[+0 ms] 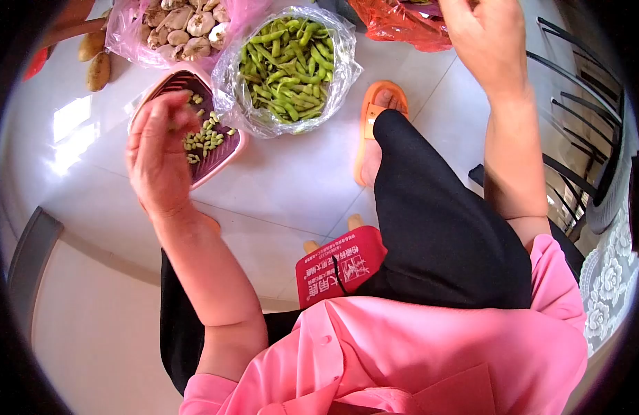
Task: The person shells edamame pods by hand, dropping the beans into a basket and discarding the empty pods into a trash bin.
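Note:
Over the left part of a pink basket [229,160] is my left hand [160,142], its fingers bent and blurred, so whether they hold anything cannot be made out. Loose green beans [207,140] lie in the basket. To its right, a clear plastic bag [343,62] lines a round container full of green pods [288,69]. My right hand [484,34] is raised at the top edge beside a red plastic bag [402,26]. Its fingertips are partly cut off by the frame, and what they hold, if anything, cannot be seen.
A pink bag of garlic bulbs [188,29] stands at the top left, near brown potatoes [98,71]. Below are an orange slipper [369,131] and a red fabric item [340,266]. A black metal rack [582,124] and white lace cloth [610,283] are at the right.

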`<act>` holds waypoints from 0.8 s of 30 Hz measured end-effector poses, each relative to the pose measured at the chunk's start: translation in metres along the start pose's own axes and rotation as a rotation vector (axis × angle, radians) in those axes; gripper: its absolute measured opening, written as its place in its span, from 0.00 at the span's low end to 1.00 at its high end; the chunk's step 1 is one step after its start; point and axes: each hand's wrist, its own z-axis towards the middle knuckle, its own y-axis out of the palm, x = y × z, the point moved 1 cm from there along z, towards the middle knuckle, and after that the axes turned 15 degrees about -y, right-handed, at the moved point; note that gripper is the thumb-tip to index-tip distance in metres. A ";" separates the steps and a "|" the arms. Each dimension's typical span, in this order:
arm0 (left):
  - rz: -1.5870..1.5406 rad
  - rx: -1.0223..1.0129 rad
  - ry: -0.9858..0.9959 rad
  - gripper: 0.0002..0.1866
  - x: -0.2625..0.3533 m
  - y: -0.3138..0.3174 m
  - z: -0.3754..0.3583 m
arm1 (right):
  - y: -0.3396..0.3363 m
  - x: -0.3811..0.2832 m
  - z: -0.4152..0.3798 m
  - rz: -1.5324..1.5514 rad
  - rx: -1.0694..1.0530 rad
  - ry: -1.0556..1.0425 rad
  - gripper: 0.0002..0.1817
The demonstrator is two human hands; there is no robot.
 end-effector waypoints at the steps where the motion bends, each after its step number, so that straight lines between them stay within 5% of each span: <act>1: 0.134 0.070 0.036 0.13 0.005 -0.013 0.002 | -0.002 0.000 0.000 -0.037 -0.050 0.025 0.18; 3: 0.323 0.204 -0.004 0.12 0.007 -0.025 0.004 | -0.004 -0.003 0.001 -0.281 -0.157 -0.050 0.18; 5: 0.510 0.334 -0.050 0.12 0.002 -0.027 0.006 | -0.001 -0.015 -0.006 -0.391 -0.197 -0.109 0.08; 7: 0.589 0.436 -0.035 0.12 -0.008 -0.024 0.009 | 0.015 -0.035 -0.012 -0.239 -0.161 -0.214 0.01; 8: 0.596 0.391 -0.056 0.12 -0.014 -0.030 0.011 | 0.036 -0.041 -0.017 0.012 -0.102 -0.178 0.05; 10: 0.599 0.379 -0.026 0.12 -0.015 -0.014 0.010 | 0.077 -0.044 -0.047 0.247 -0.355 0.026 0.06; 14: 0.539 0.277 0.054 0.12 -0.019 0.029 0.003 | 0.139 -0.019 -0.105 0.121 -0.777 0.197 0.08; 21: 0.818 0.068 0.070 0.10 -0.060 0.080 0.001 | 0.145 -0.014 -0.117 0.190 -0.697 0.153 0.09; 24: 1.183 0.121 0.435 0.19 -0.073 0.085 0.002 | 0.128 -0.023 -0.104 0.433 -0.714 0.312 0.11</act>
